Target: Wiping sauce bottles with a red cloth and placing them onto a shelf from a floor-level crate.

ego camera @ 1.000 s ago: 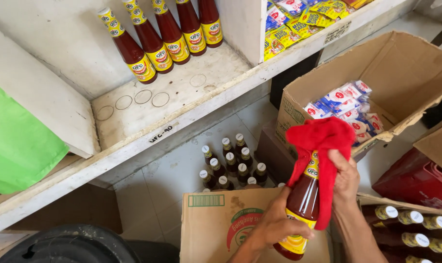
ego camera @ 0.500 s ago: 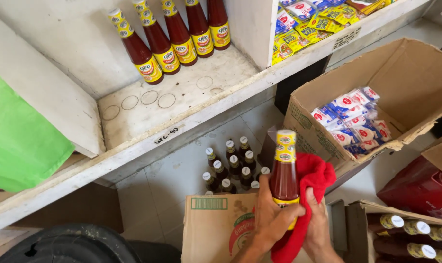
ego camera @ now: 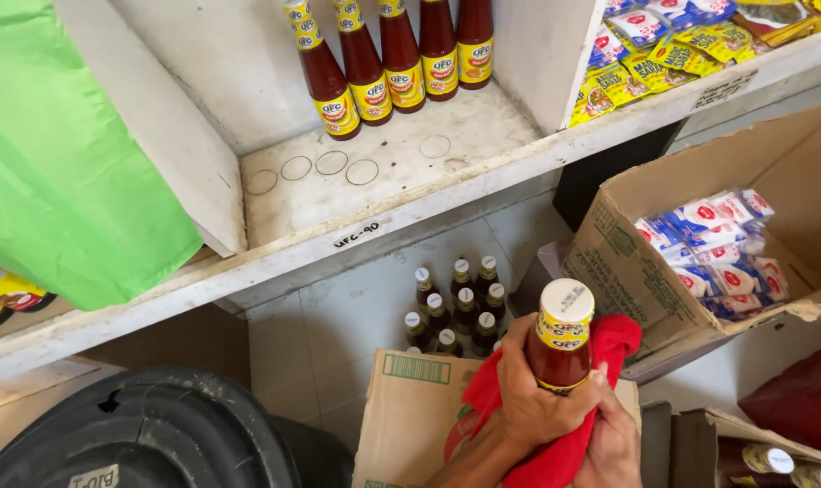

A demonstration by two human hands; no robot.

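Ketchup bottle, glass, red contents, white cap with yellow neck band [ego camera: 559, 348]: held upright at the lower centre of the head view, above a brown cardboard carton with a green-printed flap [ego camera: 410, 416]. Left hand [ego camera: 532, 402] is wrapped around the bottle's body, fingers closed firmly on the glass below the neck band. Right hand [ego camera: 609, 443] sits just beside and below it, closed on a red cloth [ego camera: 519, 452] that is bunched around the bottle's lower part and rises behind its shoulder; whether the right fingers touch the glass itself cannot be told.

Surroundings: a white painted wooden shelf [ego camera: 383, 226] runs diagonally across the view above the hands. On it, at the back, stands a row of five matching ketchup bottles [ego camera: 392, 59], touching or nearly touching one another. Ring marks [ego camera: 329, 164] show on the bare shelf surface in front of them. A white divider separates this bay from one holding yellow and blue sachets [ego camera: 663, 45]. Below the shelf, on the tiled floor, a cluster of small dark bottles with white caps [ego camera: 455, 303] stands near the carton. To the right, an open cardboard box [ego camera: 627, 262] holds blue, white and red packets [ego camera: 722, 248]. A green plastic sheet [ego camera: 58, 163] hangs at the left, and a black round bin [ego camera: 139, 434] sits at the lower left.
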